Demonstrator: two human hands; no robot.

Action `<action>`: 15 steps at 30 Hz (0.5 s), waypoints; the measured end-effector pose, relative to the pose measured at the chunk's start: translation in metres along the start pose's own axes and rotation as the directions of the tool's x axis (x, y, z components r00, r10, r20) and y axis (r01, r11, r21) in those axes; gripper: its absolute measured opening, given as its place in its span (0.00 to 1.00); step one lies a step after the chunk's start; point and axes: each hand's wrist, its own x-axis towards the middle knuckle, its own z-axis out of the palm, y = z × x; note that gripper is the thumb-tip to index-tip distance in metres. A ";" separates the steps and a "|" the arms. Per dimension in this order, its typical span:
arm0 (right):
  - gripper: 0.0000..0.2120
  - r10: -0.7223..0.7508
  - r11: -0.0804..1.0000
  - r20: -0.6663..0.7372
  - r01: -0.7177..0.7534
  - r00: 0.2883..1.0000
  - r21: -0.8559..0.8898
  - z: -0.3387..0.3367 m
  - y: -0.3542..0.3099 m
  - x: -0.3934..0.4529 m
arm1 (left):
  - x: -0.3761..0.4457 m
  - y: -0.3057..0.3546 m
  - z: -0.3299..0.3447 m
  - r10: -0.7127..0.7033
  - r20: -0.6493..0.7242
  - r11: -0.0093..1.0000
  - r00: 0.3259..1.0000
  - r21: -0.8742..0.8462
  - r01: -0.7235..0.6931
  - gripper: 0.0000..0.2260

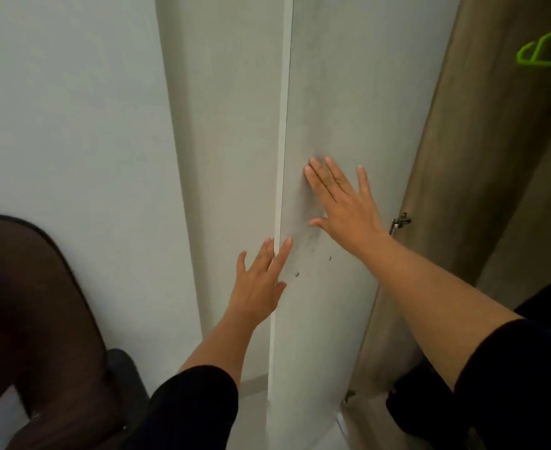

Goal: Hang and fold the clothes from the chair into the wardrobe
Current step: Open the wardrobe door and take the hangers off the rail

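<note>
Both hands flat, fingers wide: right hand (345, 206) on the door (332, 108), left hand (257, 280) at seven o'clock from it; nothing hung.

A plain pale wall (72, 125) fills the area left of the fingers, with a strip of light floor (254, 383) below them.

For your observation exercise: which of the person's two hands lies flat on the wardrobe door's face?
The right hand, palm spread on the door panel; the left hand reaches only its edge.
</note>
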 end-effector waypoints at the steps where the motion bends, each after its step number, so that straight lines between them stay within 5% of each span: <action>1: 0.49 -0.008 1.000 -0.014 0.008 1.000 -0.002 0.010 -0.002 0.008 | 0.006 -0.007 0.002 -0.035 0.002 0.999 0.999 0.022 0.035 0.42; 7: 0.48 -0.054 0.997 -0.140 0.046 0.989 -0.056 0.068 0.000 0.052 | 0.046 -0.040 0.030 -0.224 -0.002 0.971 0.975 0.082 0.224 0.49; 15: 0.47 -0.068 0.979 -0.109 0.045 0.992 -0.197 0.133 0.014 0.097 | 0.110 -0.073 0.070 -0.335 -0.153 0.910 0.930 0.205 0.361 0.51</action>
